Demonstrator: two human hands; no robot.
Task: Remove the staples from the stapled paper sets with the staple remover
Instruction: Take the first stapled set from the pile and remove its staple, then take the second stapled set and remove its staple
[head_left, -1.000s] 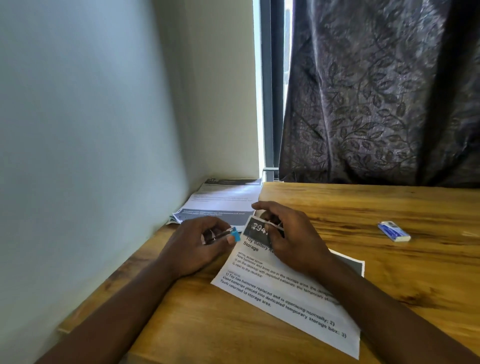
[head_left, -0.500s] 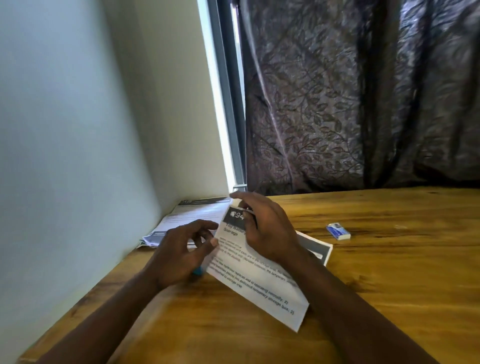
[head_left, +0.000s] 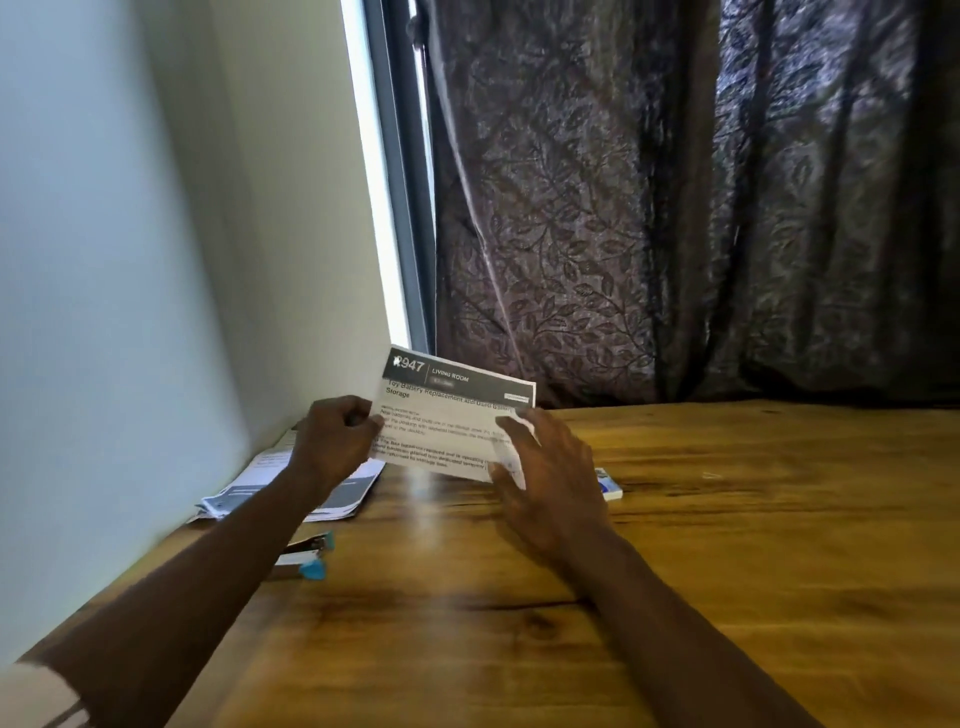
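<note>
A printed paper set (head_left: 447, 410) with a dark header is lifted off the wooden table and held upright facing me. My left hand (head_left: 337, 441) grips its left edge. My right hand (head_left: 540, 467) holds its right lower corner, fingers spread along the sheet. The staple remover (head_left: 309, 558), metal with light-blue tips, lies on the table under my left forearm, touched by neither hand. A pile of other printed papers (head_left: 291, 493) lies against the wall at the table's left corner.
A small white and blue box (head_left: 608, 486) sits on the wooden table (head_left: 727, 571) just right of my right hand. A white wall runs along the left. A dark patterned curtain (head_left: 675, 208) hangs behind the table's far edge.
My left hand has put the staple remover down on the table and taken the paper's left edge. Both hands have lifted the paper set from the table to upright.
</note>
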